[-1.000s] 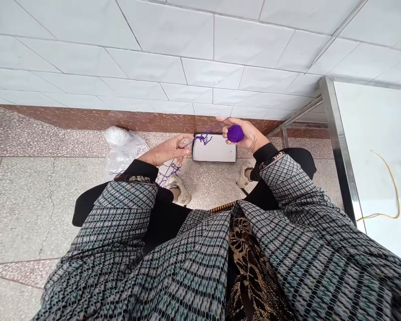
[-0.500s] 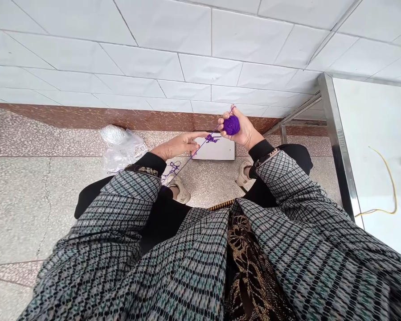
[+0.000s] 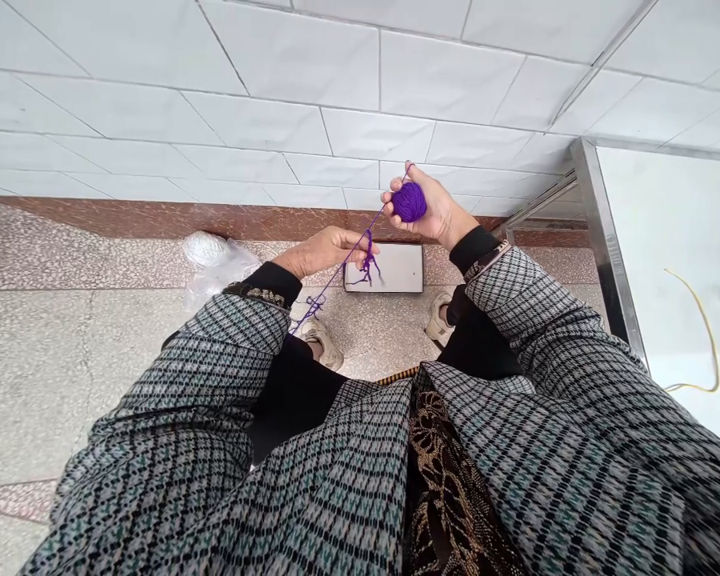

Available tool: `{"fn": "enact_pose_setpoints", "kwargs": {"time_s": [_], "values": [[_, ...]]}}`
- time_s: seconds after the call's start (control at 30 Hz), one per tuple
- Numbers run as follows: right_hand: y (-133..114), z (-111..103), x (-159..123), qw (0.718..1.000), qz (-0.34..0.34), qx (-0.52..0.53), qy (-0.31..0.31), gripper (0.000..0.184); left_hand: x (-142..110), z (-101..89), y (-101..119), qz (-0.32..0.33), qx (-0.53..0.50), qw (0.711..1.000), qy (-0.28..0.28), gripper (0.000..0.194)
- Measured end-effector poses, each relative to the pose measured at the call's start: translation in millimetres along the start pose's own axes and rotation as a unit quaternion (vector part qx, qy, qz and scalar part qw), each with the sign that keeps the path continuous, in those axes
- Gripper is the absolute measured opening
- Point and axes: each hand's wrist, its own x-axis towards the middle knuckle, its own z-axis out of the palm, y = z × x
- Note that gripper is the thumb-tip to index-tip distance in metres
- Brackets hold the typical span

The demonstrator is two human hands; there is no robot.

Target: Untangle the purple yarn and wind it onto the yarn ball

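My right hand [image 3: 435, 210] is wrapped round a ball of purple yarn [image 3: 409, 202], with a loop of the strand over a raised fingertip. From the ball a taut strand slants down to my left hand [image 3: 327, 251]. A small tangle of purple yarn [image 3: 368, 268] hangs at the fingertips of that hand, which are closed on the yarn. Past the left hand the strand runs on toward my lap, with another loose knot of yarn [image 3: 315, 305] near the left wrist.
Below the hands a white box [image 3: 396, 268] lies on the speckled floor. A clear plastic bag [image 3: 216, 268] with a white ball of yarn [image 3: 206, 249] rests by the wall at left. My shoes [image 3: 324, 344] flank the box. A metal-framed white table [image 3: 666, 208] stands at right.
My right hand has moved up and slightly left with the yarn ball. The tangle at my left hand has swung from lying sideways to hanging down, and the left fingers have curled in.
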Motion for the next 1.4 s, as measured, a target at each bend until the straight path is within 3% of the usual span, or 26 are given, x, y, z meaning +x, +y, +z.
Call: {"fn": "enact_pose_setpoints", "kwargs": {"time_s": [0.23,0.37,0.47,0.6,0.73,0.9,1.1,1.23,1.4], "values": [[-7,-1,-6,0.993,-0.074,-0.086,-0.019,0.057,-3,0.7,-8,-0.037,-0.032,0.997,0.054,0.025],[-8,-3,-10,0.987,-0.101,-0.125,-0.019,0.060,-9,3.0,-10,-0.037,-0.075,0.990,0.114,0.032],[-4,-6,-9,0.985,-0.096,-0.141,-0.014,0.062,-13,4.3,-11,-0.023,-0.073,0.983,0.166,0.027],[-1,-14,-10,0.974,-0.072,-0.212,-0.041,0.063,-14,3.3,-9,-0.051,0.006,0.962,0.270,0.016],[1,-19,-13,0.940,-0.042,-0.331,-0.064,0.047,-12,2.1,-4,-0.031,0.039,0.942,0.332,0.024],[23,-6,-6,0.918,-0.009,-0.397,-0.023,0.028,-9,5.1,2,0.014,0.036,0.943,0.329,0.025],[57,8,13,0.905,-0.088,-0.417,-0.016,0.021,-5,12.1,3,0.056,0.028,0.948,0.312,0.024],[65,5,21,0.906,-0.124,-0.405,-0.011,0.023,-6,15.3,5,0.064,0.005,0.959,0.277,0.026],[66,1,22,0.916,-0.124,-0.382,-0.020,0.023,-11,16.0,12,0.057,-0.015,0.969,0.241,0.043]]}}
